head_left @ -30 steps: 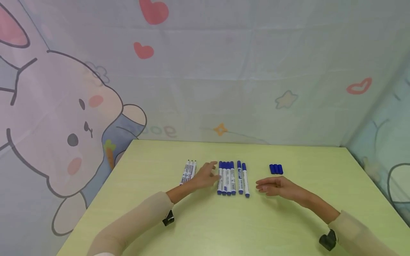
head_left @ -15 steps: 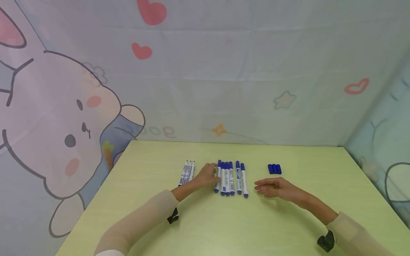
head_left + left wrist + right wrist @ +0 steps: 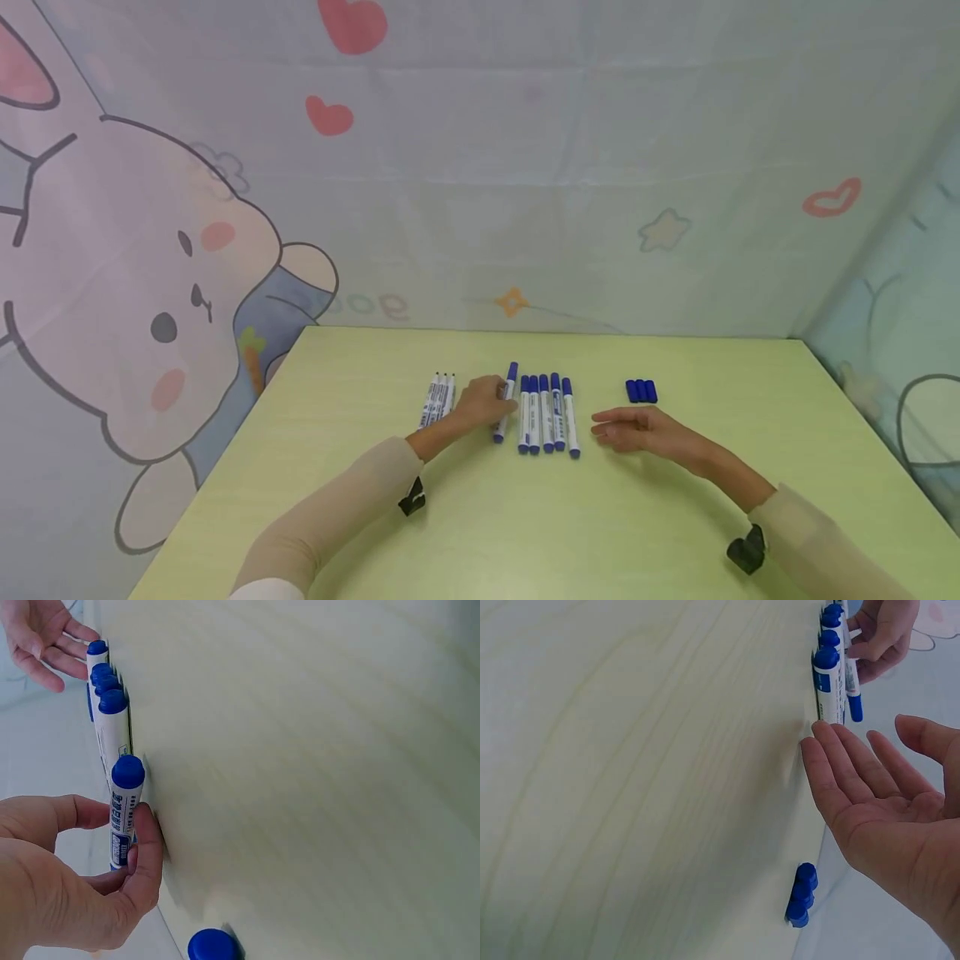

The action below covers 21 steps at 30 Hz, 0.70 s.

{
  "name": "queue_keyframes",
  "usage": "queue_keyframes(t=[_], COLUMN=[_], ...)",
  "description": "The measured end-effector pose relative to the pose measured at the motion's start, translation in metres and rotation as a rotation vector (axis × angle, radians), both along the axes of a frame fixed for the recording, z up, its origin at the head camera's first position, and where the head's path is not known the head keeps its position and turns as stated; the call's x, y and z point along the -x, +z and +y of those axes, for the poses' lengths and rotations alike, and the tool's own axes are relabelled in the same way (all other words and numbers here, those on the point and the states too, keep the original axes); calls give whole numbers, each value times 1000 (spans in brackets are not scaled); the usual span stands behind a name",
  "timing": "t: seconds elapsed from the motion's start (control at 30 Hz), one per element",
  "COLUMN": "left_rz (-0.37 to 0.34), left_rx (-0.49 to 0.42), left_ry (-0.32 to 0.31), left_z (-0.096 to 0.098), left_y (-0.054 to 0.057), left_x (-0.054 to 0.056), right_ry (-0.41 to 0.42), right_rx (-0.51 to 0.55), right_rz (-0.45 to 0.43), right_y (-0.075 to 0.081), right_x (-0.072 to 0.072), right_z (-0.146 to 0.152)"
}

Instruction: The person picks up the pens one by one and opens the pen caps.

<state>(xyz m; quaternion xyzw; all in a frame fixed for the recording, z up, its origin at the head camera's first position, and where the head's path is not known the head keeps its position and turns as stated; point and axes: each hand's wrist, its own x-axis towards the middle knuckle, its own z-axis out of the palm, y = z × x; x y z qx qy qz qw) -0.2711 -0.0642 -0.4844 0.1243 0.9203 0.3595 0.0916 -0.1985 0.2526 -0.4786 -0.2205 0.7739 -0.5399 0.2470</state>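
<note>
Head view | left hand (image 3: 480, 404) pinches one marker (image 3: 509, 389), tilted, between five capped markers (image 3: 546, 414) and three uncapped pens (image 3: 438, 400), partly hidden behind that arm | right hand (image 3: 647, 430), fingers extended, holding nothing, just beside the five | three caps (image 3: 641, 391) beyond it | cloth (image 3: 525, 167) behind table (image 3: 600, 517)

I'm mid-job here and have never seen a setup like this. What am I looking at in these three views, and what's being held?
There is no robot: these are a person's two bare hands. The wide view comes from a camera on the head; the other two come from a camera on each wrist.

On the pale green table lie three uncapped markers by the left hand, a row of five capped markers between the hands, and three blue caps beyond the right hand.

The left hand pinches one more capped marker. The right hand is open and holds nothing.
</note>
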Motion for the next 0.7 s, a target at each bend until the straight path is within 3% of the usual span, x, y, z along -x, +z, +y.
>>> queue_keyframes(t=[0.13, 0.27, 0.47, 0.7], left_rz=[-74, -148, -167, -158], left_rx=[-27, -111, -250, -295], left_ry=[48, 48, -29, -163], left_z=[-1, -2, -4, -10], left_y=[4, 7, 10, 19], left_x=[1, 2, 6, 3], right_ry=[-15, -30, -39, -59], right_rx=[-19, -15, -18, -50], right_rz=[1, -6, -10, -3], right_y=[0, 1, 3, 7], right_x=[5, 11, 20, 30], right_z=[-1, -2, -5, -10])
